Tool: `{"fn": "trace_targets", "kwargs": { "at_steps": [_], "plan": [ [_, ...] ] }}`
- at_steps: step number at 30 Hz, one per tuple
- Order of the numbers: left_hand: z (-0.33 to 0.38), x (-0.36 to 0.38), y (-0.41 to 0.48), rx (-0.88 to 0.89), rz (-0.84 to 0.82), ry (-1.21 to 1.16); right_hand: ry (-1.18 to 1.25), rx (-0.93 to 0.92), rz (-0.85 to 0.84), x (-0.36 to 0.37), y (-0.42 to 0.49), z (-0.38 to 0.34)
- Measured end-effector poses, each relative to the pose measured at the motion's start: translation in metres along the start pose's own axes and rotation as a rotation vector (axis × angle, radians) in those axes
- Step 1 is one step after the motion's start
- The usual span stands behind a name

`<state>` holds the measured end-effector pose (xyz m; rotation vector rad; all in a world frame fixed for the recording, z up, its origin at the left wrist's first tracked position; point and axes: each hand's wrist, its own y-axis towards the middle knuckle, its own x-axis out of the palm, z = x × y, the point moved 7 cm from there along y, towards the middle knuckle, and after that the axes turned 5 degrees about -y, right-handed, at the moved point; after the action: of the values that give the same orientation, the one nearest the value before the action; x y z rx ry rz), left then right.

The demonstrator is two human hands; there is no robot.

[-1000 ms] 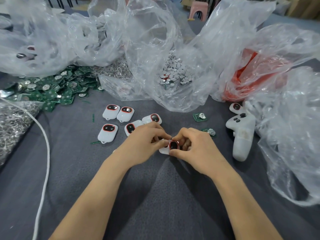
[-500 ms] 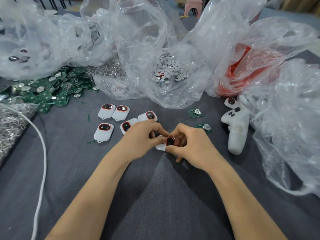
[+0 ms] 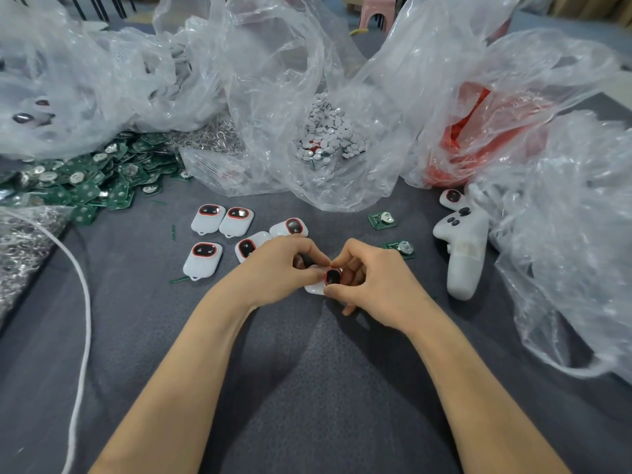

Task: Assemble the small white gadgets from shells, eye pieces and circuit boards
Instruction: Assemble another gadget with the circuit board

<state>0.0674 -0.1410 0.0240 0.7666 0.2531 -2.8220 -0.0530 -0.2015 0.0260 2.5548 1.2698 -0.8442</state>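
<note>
Both hands meet mid-table, fingers curled. L hand (image 3: 277, 268) pinches the white shell (image 3: 316, 287) from its left side; R hand (image 3: 372, 285) grips it from the right, fingertips round the red-rimmed eye piece (image 3: 331, 276), which sits at the shell's upper end, right btwn the two hands. Shell's low over the grey cloth (image 3: 307, 388); touching it or not, can't tell. Cluster of finished gadgets (image 3: 203, 260) lies just beyond the L hand, two loose circuit boards (image 3: 383, 220) beyond the R, and a white controller (image 3: 463, 248) further right.
</note>
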Motion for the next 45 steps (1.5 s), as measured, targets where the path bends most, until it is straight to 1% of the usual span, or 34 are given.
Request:
{"fn": "trace_targets", "kwargs": {
  "at_steps": [4, 9, 19, 24, 28, 31, 33, 37, 45],
  "plan": [
    [0.002, -0.001, 0.003, -0.025, -0.069, -0.016, 0.000, -0.013, 0.005, 0.000, -0.003, 0.001],
    [0.008, -0.002, 0.011, -0.065, -0.181, 0.116, 0.016, -0.013, 0.004, 0.001, -0.001, 0.000],
    [0.012, 0.003, 0.014, -0.079, -0.247, 0.218, 0.032, -0.026, -0.005, -0.001, -0.002, -0.001],
    [0.009, 0.005, 0.019, -0.135, -0.302, 0.289, 0.029, -0.017, -0.009, -0.001, -0.002, -0.004],
    [0.012, 0.005, 0.024, -0.186, -0.328, 0.435, -0.015, -0.006, -0.022, -0.001, -0.001, -0.009],
    [0.016, 0.006, 0.027, -0.230, -0.362, 0.495, -0.053, 0.001, -0.053, -0.001, 0.003, -0.016],
    [0.018, 0.007, 0.029, -0.243, -0.383, 0.483, -0.118, -0.009, -0.089, -0.001, 0.004, -0.023],
    [0.020, 0.010, 0.028, -0.244, -0.409, 0.341, -0.250, -0.009, -0.132, 0.001, 0.009, -0.030],
    [0.020, 0.010, 0.031, -0.199, -0.417, 0.506, -0.248, -0.010, -0.142, 0.003, 0.011, -0.027]
  ]
}}
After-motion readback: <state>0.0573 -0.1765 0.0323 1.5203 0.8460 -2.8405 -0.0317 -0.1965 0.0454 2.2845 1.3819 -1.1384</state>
